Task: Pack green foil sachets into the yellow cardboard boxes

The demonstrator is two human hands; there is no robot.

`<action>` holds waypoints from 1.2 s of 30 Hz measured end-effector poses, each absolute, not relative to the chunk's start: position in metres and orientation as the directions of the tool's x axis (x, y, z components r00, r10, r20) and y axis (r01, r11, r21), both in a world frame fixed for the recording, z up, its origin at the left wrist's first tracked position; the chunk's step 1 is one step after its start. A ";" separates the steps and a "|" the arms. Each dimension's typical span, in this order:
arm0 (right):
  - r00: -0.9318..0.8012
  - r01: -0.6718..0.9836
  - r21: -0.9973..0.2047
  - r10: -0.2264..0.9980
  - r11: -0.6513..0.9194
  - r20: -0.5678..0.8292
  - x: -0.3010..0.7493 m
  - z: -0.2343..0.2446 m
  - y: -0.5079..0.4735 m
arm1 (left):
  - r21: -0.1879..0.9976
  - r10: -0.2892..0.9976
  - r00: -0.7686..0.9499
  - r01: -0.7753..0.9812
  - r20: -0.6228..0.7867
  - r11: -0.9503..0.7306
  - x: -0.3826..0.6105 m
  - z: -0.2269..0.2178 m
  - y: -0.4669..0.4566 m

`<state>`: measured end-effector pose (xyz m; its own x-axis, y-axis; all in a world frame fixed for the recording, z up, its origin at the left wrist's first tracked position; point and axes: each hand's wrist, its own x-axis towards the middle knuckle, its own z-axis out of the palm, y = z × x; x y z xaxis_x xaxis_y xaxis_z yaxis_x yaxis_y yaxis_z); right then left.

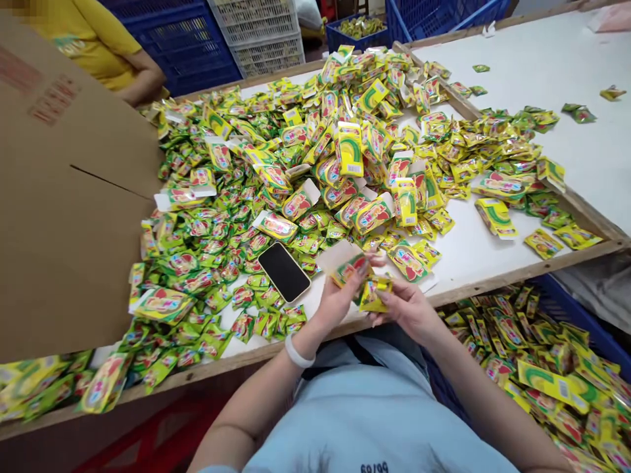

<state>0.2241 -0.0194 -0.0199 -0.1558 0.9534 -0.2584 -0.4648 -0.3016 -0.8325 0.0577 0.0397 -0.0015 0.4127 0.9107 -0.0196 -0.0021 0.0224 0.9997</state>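
Near the table's front edge, my left hand (341,295) is closed on a small printed box (348,268), whose pale end flap stands open toward the upper left. Close beside it, my right hand (405,307) pinches a small yellow candy packet (374,293) at the box's lower right. Whether the packet touches the box's opening, I cannot tell. Left of my hands lies a phone (284,272) with a dark screen, face up among green packets (266,322). Just beyond my hands, a heap of yellow-green boxes (372,213), many with open flaps, covers the packets.
At the left stands a large cardboard carton (79,217). Below the table at right, a blue crate (566,309) holds many filled boxes. A wooden strip (458,102) crosses the table's far right. A person in a yellow shirt (93,39) is at the far side.
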 end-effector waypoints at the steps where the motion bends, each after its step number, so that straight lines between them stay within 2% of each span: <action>1: -0.076 -0.425 -0.870 0.967 -0.251 -0.242 0.231 -0.015 -0.020 | 0.996 0.939 0.345 -0.080 -0.009 0.039 0.060 -0.002 0.039; 3: 0.114 -0.335 -0.937 0.983 -0.096 -0.142 0.247 -0.002 -0.019 | 0.971 0.940 0.338 -0.205 -0.046 0.121 0.061 0.001 0.039; 5: 0.214 -0.227 -0.972 0.977 0.061 0.011 0.260 0.016 -0.015 | 0.954 0.867 0.482 -0.177 -0.129 0.241 0.059 0.006 0.038; 7: 0.181 -0.125 -0.977 0.972 0.175 0.151 0.264 0.033 -0.009 | 0.943 0.771 0.605 -0.100 -0.197 0.319 0.058 0.011 0.035; 10: -0.012 0.051 -0.955 0.956 0.292 0.292 0.259 0.050 0.000 | 0.947 0.713 0.672 -0.057 -0.198 0.316 0.059 0.016 0.027; 12: -0.184 0.205 -0.915 0.932 0.347 0.313 0.258 0.056 0.006 | 0.972 0.711 0.684 -0.011 -0.165 0.237 0.058 0.019 0.024; 15: -0.379 0.409 -0.812 0.887 0.416 0.263 0.261 0.065 0.010 | 0.990 0.694 0.706 0.109 -0.140 0.088 0.054 0.020 0.025; 19: -0.524 0.589 -0.653 0.840 0.476 0.139 0.265 0.072 0.007 | 0.974 0.652 0.742 0.227 -0.156 -0.026 0.051 0.015 0.026; 22: -0.526 0.598 -0.671 0.846 0.439 0.084 0.269 0.068 -0.001 | 0.971 0.647 0.748 0.235 -0.148 -0.050 0.050 0.010 0.024; 26: -0.428 0.474 -0.803 0.891 0.361 0.148 0.275 0.051 -0.018 | 0.963 0.559 0.803 0.268 -0.207 -0.029 0.047 0.009 0.017; 28: -0.458 0.414 -0.828 0.873 0.378 0.170 0.274 0.042 -0.026 | 0.949 0.516 0.823 0.309 -0.238 -0.056 0.048 0.008 0.013; 31: -0.568 0.328 -0.891 0.819 0.312 0.078 0.268 0.032 -0.039 | 0.951 0.463 0.846 0.308 -0.265 -0.018 0.053 0.003 0.007; 33: -0.573 0.314 -0.915 0.819 0.255 0.032 0.268 0.027 -0.046 | 0.960 0.436 0.861 0.278 -0.264 0.032 0.060 -0.001 0.004; 36: -0.399 0.385 -0.888 0.913 0.252 0.086 0.289 0.021 -0.051 | 0.973 0.442 0.872 0.232 -0.208 0.000 0.066 -0.002 0.008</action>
